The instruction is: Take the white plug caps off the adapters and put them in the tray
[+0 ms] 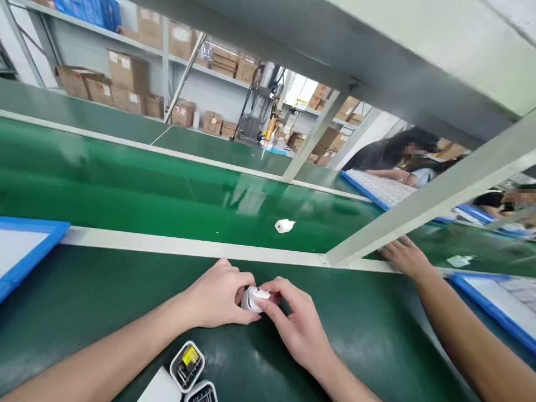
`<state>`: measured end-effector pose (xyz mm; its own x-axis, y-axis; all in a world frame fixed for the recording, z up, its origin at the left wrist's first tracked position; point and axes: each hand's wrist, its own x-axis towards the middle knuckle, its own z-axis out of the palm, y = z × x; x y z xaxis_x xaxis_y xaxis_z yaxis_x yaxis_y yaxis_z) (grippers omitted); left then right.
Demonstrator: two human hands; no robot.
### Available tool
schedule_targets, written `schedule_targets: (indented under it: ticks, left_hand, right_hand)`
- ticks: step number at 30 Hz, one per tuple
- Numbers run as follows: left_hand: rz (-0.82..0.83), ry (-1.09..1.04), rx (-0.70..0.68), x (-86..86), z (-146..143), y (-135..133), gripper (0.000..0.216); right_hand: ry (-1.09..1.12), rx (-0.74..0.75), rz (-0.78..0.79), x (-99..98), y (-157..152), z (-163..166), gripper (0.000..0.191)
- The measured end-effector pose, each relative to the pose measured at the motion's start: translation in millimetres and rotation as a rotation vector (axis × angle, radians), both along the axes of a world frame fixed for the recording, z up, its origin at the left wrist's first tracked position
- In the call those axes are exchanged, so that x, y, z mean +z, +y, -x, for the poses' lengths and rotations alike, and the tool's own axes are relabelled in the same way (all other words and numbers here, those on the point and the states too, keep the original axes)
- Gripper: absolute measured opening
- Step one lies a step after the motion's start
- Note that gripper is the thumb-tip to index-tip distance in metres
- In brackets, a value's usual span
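Observation:
Between my two hands is a small white plug-in charger (251, 300), held just above or on the green bench. My left hand (220, 296) wraps its thumb and fingers round the left side of the charger. On the other side, my right hand (295, 324) pinches its right end, where small metal pins show. The fingers partly cover the charger. Close to my left forearm, an open white charger housing (187, 367) reveals a yellow part and circuitry inside. A second open housing (202, 392) is cut off by the bottom edge.
A co-worker's hand (406, 257) reaches in from the right to the belt's edge. On the green conveyor belt (188, 206) lies another white charger (284, 225). Blue-rimmed trays (31, 268) stand left and right. A slanted white post (419, 206) rises at right. More people sit across the belt.

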<state>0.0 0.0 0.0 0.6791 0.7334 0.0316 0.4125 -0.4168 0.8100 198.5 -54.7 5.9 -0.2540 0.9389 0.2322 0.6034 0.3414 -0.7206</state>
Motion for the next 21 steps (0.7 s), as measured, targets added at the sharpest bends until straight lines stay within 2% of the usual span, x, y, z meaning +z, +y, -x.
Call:
schedule_targets:
  ticks: [4, 12, 21]
  left_hand:
    - [-0.01, 0.016, 0.008, -0.3, 0.1, 0.3, 0.035]
    - [-0.064, -0.023, -0.004, -1.6, -2.1, 3.1, 0.034]
    - [-0.062, -0.028, 0.008, -6.0, -1.9, 2.3, 0.031]
  right_hand:
    - [0.018, 0.003, 0.004, 0.6, -0.3, -0.8, 0.005]
    - [-0.169, 0.101, -0.129, 8.6, -0.8, -0.9, 0.006]
    - [-0.303, 0.116, -0.134, 21.1, 1.0, 4.9, 0.01]
